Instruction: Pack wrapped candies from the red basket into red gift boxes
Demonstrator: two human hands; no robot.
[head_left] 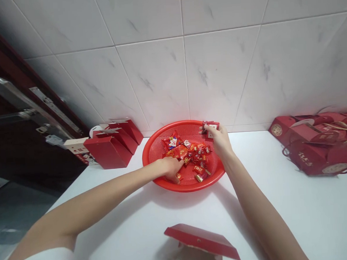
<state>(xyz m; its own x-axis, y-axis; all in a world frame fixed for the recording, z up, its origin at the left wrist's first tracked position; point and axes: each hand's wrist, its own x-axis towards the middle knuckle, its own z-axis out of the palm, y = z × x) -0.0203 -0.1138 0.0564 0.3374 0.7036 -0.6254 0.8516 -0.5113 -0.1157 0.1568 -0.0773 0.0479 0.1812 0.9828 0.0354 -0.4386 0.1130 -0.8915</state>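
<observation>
A red plastic basket (pixel 188 188) with a mesh inside stands on the white table, against the tiled wall. Red wrapped candies (pixel 197 156) lie in it. My left hand (pixel 173 168) reaches into the basket's near left part, fingers bent down at the candies; what they grip, if anything, is hidden. Over the basket's right rim, my right hand (pixel 219 139) is closed on small red packets (pixel 211 128). Nearer to me, an open red box (pixel 202 240) stands at the bottom of the view, partly cut off by the frame.
Several open red boxes (pixel 108 153) stand left of the basket, beside a cream and red box (pixel 76 144). Red gift boxes with cord handles (pixel 312 149) are grouped at the right. A dark door with a metal handle (pixel 9 93) is at the far left.
</observation>
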